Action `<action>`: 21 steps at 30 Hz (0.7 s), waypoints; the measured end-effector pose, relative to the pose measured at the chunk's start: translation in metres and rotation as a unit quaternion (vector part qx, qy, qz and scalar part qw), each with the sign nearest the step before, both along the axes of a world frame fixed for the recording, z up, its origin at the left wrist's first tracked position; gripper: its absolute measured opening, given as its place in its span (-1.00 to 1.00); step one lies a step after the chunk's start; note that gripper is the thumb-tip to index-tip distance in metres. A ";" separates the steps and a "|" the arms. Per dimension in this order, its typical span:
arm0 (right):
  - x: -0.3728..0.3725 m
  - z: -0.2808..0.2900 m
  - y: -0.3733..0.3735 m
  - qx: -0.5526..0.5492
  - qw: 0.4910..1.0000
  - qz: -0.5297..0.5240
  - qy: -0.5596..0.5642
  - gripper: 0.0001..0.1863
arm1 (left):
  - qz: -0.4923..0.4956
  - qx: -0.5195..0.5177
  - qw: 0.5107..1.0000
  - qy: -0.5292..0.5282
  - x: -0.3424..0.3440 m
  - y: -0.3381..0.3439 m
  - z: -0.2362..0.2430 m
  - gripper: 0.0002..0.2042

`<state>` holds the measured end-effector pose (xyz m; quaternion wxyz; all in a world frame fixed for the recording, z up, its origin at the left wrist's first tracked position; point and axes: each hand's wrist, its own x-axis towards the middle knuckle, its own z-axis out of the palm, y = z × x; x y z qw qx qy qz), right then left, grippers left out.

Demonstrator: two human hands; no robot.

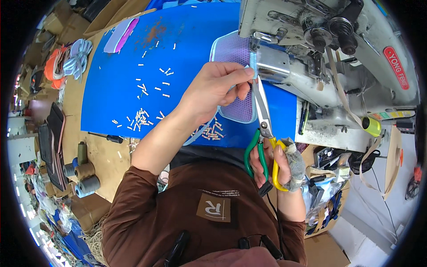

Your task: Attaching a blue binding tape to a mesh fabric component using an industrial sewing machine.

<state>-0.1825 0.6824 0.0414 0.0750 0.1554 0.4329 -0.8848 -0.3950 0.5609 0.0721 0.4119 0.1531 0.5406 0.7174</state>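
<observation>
My left hand [220, 86] pinches a light blue binding strip at the edge of a purple mesh piece [238, 107], which lies by the sewing machine's [273, 62] presser foot. My right hand [280, 164] grips long silver scissors [263, 111] with a yellow handle wrapped in grey cloth, along with a green-handled tool [250, 160]. The blades point up beside my left thumb, against the strip; whether they touch it I cannot tell. A blue work mat [111, 89] lies under the mesh, scattered with small pale offcuts [142, 118].
A pink-and-lilac strip [120, 35] lies at the mat's back left. Left are orange and blue bundles [78, 58], thread cones [89, 184] and dark padded pieces [51, 147]. Right are a lime-yellow cylinder [371, 127] and piled bags [324, 196]. Cardboard boxes [55, 26] are stacked at the far left.
</observation>
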 end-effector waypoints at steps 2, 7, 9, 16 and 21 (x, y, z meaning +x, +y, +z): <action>0.000 -0.002 0.000 -0.005 1.000 0.008 0.009 -0.37 | -0.001 0.005 1.000 0.002 -0.001 0.000 -0.001 -0.77; 0.000 0.000 -0.002 -0.021 1.000 0.002 0.015 -0.35 | -0.003 0.004 1.000 0.007 -0.002 -0.001 -0.004 -0.78; 0.000 0.001 -0.002 -0.015 1.000 0.000 0.012 -0.33 | -0.003 0.003 1.000 0.009 -0.002 -0.001 -0.004 -0.78; 0.002 -0.008 0.004 0.020 0.999 0.041 0.021 -0.25 | -0.005 0.000 1.000 0.016 -0.002 0.000 -0.004 -0.78; 0.001 -0.005 0.005 0.003 0.998 0.052 0.030 -0.25 | -0.004 -0.004 1.000 0.021 -0.002 0.000 -0.005 -0.77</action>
